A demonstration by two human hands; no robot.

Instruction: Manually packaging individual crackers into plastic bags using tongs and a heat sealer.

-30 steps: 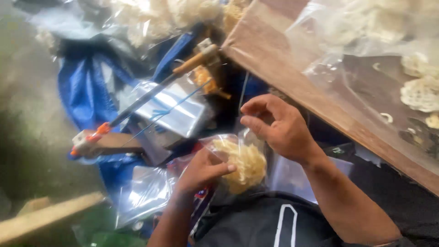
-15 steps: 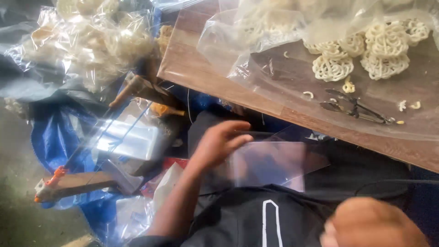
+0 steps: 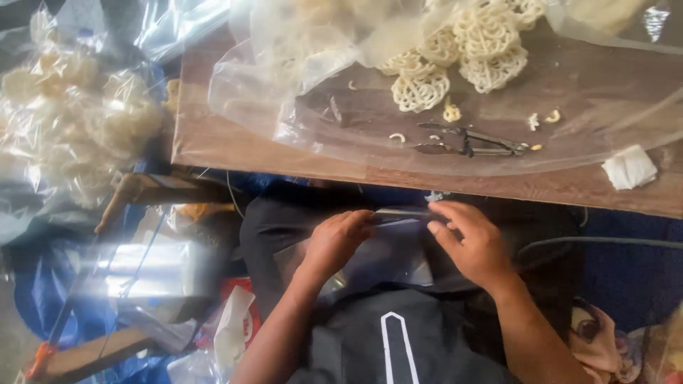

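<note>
Both hands over the lap, near the wooden table [image 3: 235,153] edge. Left hand [image 3: 336,242] and right hand [image 3: 471,242] each pinch the top edge of an empty clear plastic bag [image 3: 388,256], fingers curled closed on it, bag stretched between them. Far on the table: lattice crackers [image 3: 455,53], metal tongs [image 3: 469,140]. Bagged crackers [image 3: 78,121] at left.

A small home-style snack packing spot, worked on the floor. At twelve o'clock a low wooden table [image 3: 235,153] carries lattice-shaped crackers [image 3: 455,50] on clear plastic sheeting [image 3: 299,121] with metal tongs [image 3: 469,140]; at nine o'clock filled cracker bags [image 3: 78,121] pile above a blue tarp [image 3: 28,284].
</note>
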